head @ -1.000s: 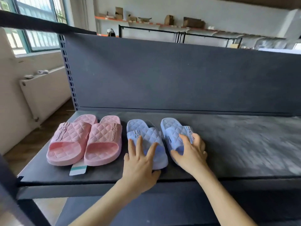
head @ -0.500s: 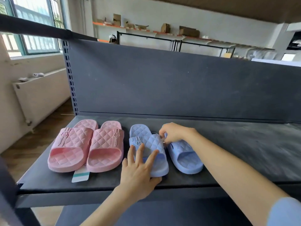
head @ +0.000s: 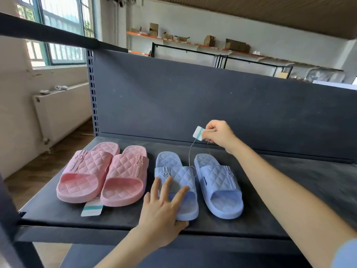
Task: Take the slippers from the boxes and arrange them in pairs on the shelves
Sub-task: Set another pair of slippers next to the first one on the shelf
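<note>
The left hand (head: 162, 215) is lying flat on the left blue slipper (head: 178, 174), with straight fingers spreading over the quilted strap and the thumb lying against the rounded toe edge. The right hand (head: 218, 134) is pinching a small white tag (head: 199, 133) with teal stripes, holding it up above the back of the shelf (head: 289, 190). A thin thread (head: 190, 155) is hanging from the tag down to the gap between the blue slippers, by the left one's strap.

The right blue slipper (head: 220, 186) is lying just beside its mate, open toe facing the front edge. Both are looking matte and moulded, with diamond-quilted straps, an embossed rabbit, raised ribs and diamond-patterned footbeds. The pink pair (head: 102, 175), of the same shape, is sitting side by side and touching at the shelf's left end, with a striped tag (head: 91, 208) poking out from under the toes. The shelf is showing a flat, dark, matte surface, and a plain dark panel (head: 193, 103) is rising behind it.
</note>
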